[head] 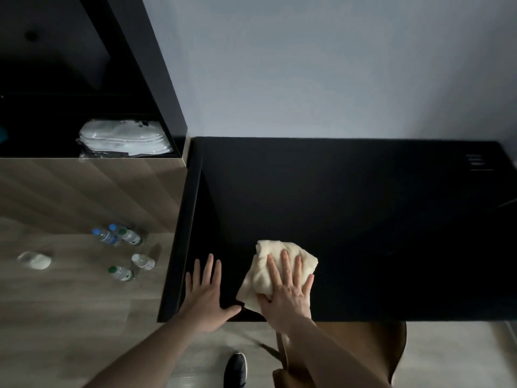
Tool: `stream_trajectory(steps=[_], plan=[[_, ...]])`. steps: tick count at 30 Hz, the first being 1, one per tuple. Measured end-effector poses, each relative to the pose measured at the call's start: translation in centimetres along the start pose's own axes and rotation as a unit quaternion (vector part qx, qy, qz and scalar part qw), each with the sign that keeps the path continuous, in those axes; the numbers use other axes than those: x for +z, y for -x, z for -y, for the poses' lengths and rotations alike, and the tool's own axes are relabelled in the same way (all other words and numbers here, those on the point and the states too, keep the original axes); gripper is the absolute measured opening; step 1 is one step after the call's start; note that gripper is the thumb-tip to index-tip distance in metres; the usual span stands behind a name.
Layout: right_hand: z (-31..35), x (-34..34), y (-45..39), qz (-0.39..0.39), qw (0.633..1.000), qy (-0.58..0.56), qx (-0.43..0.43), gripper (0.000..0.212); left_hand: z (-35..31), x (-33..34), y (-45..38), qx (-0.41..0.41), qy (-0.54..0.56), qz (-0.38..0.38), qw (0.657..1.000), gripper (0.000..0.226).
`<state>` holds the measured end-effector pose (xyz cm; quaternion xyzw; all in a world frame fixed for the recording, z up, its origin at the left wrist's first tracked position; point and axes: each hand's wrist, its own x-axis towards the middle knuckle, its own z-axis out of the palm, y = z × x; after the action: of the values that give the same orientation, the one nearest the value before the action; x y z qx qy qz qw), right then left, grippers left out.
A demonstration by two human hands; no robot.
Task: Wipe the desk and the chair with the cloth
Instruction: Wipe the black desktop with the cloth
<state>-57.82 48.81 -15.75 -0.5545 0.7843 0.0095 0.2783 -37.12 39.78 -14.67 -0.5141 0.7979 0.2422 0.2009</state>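
Your right hand (288,289) presses the cream cloth (279,264) flat, fingers straight and spread, near the desk (363,219) front-left corner; your left hand (205,295) braces open beside it. Desk-wiping underway: sweep toward the desk's far edge; chair (363,345) still waits.

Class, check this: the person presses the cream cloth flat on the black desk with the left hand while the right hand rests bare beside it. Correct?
Not quite: the hands are swapped. The head view shows the right hand pressing the cloth on the desk; the left hand rests bare beside it.
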Motion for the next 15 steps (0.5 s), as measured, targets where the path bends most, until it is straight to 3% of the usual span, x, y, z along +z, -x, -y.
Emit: stream_trajectory(steps=[5, 8, 15], plan=[[-7.7, -1.9, 1.0, -0.029, 0.999, -0.015, 0.026, 0.09, -7.0, 2.3, -0.6, 0.003, -0.015, -0.035, 0.999, 0.104], [-13.0, -3.1, 1.8, -0.028, 0.999, -0.012, 0.028, 0.091, -12.2, 3.3, -0.9, 0.009, -0.016, -0.034, 0.999, 0.101], [-28.4, -7.4, 4.1, -0.026, 0.999, -0.022, 0.037, 0.093, -25.2, 5.7, -0.8, -0.126, 0.034, 0.028, 0.991, 0.135]])
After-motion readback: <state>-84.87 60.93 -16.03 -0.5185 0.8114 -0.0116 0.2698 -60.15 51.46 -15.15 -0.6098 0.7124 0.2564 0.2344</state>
